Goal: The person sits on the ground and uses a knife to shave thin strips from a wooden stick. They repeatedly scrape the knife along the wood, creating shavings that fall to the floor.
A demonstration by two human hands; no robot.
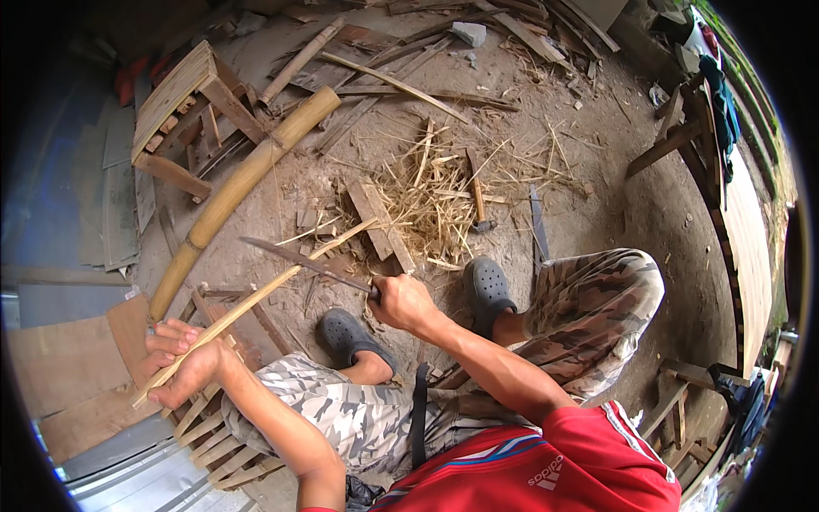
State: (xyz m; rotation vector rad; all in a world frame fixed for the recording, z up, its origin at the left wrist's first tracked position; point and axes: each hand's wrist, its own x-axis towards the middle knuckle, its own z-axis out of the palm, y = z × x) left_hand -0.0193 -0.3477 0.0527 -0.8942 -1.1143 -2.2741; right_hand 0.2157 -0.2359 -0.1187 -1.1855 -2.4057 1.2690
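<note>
My left hand (183, 358) is closed around the near end of a long, pale bamboo strip (252, 300). The strip slants away to the right, and its far tip meets a wooden block (372, 218) on the ground. In my right hand (405, 302) is the dark handle of a long-bladed knife (317, 265). Its blade points left and lies across the strip, seemingly against it, some way short of the far tip. Beyond the block is a heap of thin bamboo shavings (439, 188).
A hammer (479, 192) lies by the shavings, with a flat metal blade (538, 224) to its right. A thick bamboo pole (226, 205) leans by a wooden stool (179, 98) at left. Scrap boards (426, 94) cover the far ground. A bench (740, 256) stands at right.
</note>
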